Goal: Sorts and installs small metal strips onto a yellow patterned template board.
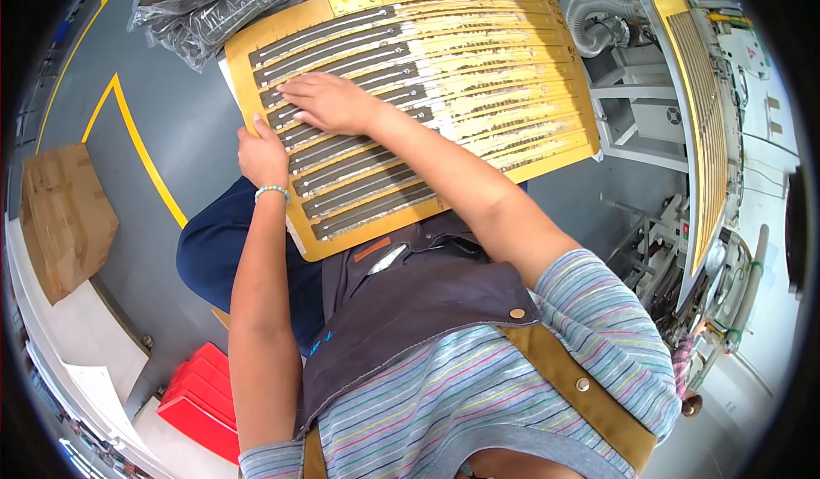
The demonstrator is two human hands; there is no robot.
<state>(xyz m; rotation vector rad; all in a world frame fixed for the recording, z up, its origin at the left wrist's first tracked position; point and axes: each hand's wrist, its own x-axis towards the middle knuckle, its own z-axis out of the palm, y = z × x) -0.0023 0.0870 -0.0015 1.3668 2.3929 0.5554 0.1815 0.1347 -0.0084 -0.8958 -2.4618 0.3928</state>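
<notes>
The left hand [261, 156] grips the yellow board's [547, 150] left edge; the right hand [329, 103] lies flat and open on its dark strips [359, 190]. Resting on the lap, the board could tip and shed strips if that edge grip loosens.

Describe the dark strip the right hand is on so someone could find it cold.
Start at the big yellow slotted board on the person's lap, left hand gripping its near-left edge. It carries a stack of long dark strips in parallel slots. The right hand lies flat on the dark strip about mid-stack, the only one with fingers on it.
</notes>
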